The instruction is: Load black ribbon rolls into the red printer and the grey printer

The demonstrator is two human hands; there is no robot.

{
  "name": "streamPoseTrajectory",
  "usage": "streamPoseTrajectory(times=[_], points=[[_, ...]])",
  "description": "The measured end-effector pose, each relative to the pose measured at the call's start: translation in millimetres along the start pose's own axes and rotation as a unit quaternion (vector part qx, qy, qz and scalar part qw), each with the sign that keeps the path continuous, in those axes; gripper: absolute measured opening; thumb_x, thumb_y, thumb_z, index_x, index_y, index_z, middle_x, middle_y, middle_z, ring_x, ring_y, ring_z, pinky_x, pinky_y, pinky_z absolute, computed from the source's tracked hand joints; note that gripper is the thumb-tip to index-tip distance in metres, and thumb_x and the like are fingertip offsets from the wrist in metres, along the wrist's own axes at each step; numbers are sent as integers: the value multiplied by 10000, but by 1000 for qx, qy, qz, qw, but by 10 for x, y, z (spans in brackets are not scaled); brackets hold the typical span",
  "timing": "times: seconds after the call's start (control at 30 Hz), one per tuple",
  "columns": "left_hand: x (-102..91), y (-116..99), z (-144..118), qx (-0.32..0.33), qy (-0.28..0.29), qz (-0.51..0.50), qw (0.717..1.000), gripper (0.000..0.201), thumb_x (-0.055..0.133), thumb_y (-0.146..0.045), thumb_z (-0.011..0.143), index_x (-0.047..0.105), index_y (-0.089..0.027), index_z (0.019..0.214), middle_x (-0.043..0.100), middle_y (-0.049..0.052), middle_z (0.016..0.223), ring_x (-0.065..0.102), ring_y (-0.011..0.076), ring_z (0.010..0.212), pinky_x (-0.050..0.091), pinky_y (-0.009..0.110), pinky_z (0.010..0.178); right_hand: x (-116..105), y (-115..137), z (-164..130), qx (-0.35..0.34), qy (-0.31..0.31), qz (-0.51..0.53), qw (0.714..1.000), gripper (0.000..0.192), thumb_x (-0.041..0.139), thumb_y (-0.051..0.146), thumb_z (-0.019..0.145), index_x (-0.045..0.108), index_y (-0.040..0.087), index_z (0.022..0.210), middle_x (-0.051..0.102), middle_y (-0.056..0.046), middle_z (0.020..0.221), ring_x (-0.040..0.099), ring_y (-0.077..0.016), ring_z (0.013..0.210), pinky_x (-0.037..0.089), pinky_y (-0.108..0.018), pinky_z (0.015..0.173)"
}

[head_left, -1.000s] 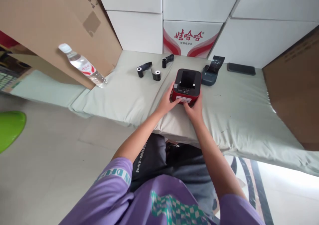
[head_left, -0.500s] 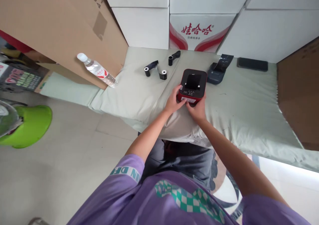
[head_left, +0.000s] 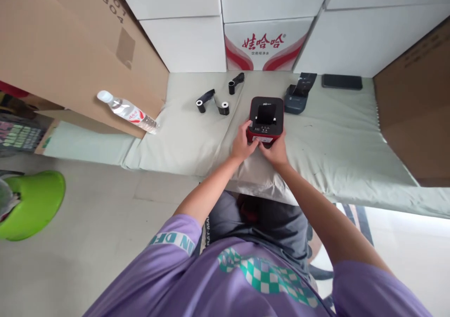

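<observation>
Red around the sides and black on top, a small boxy device with rounded corners [head_left: 263, 129] sits between the person's two bare hands, near the front edge of a bench covered in wrinkled pale green cloth [head_left: 186, 143]. Whether it rests on the cloth or is slightly raised is unclear.

The left hand [head_left: 242, 143] is partly curled, gripping the device's left side, its thumb reaching to the white label on the near face. The right hand [head_left: 276, 151] mirrors it, cupped around the right near corner, thumb pointing inward; its other fingers are mostly hidden by the device. The two thumb tips lie close together.

Just beyond, to the right, is a dark blue compact device [head_left: 294, 103] with a glossy black strip standing up from it. Farther right lies a flat black rectangular object [head_left: 341, 81]. To the left are a loose black ribbon on two white-ended spools [head_left: 223, 110] and a smaller black roll [head_left: 231, 88]. A clear plastic bottle with a white cap [head_left: 128, 112] is beside a tall brown cardboard box [head_left: 80, 50].
</observation>
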State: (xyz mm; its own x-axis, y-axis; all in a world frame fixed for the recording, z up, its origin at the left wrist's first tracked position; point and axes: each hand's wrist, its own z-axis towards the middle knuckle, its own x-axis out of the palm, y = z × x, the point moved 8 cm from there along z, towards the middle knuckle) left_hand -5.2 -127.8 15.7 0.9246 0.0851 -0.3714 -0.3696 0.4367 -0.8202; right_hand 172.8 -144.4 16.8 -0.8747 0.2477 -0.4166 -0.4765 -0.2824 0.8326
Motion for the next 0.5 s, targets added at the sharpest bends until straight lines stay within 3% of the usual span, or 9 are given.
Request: streamPoseTrajectory(times=[0.13,0.3,0.5], points=[[7,28,40,-16,-2,-15,1000,878,406,-884,967,419,-239,1562,526,200,1598,510,329,1536,434,521,1285,9,-86,5,-10,-2,-10,1000,1058,844,504,741,289,154,1571,545,-290,1564,594,-400,1467,471,-646,1258],[-6,123,113,-25,-13,-57,998,871,420,-926,934,490,-282,1516,557,156,1553,534,327,1492,430,518,1275,45,-195,40,-21,-8,-19,1000,1110,841,504,716,259,155,1593,532,-282,1578,578,-401,1479,469,-680,1255],[-37,239,235,-7,-23,-96,995,793,414,-919,942,584,-289,1393,631,128,1398,615,307,1364,460,542,1234,61,-143,60,-30,-2,-23,999,1095,822,425,705,249,137,1593,514,-291,1594,558,-395,1495,455,-659,1268]])
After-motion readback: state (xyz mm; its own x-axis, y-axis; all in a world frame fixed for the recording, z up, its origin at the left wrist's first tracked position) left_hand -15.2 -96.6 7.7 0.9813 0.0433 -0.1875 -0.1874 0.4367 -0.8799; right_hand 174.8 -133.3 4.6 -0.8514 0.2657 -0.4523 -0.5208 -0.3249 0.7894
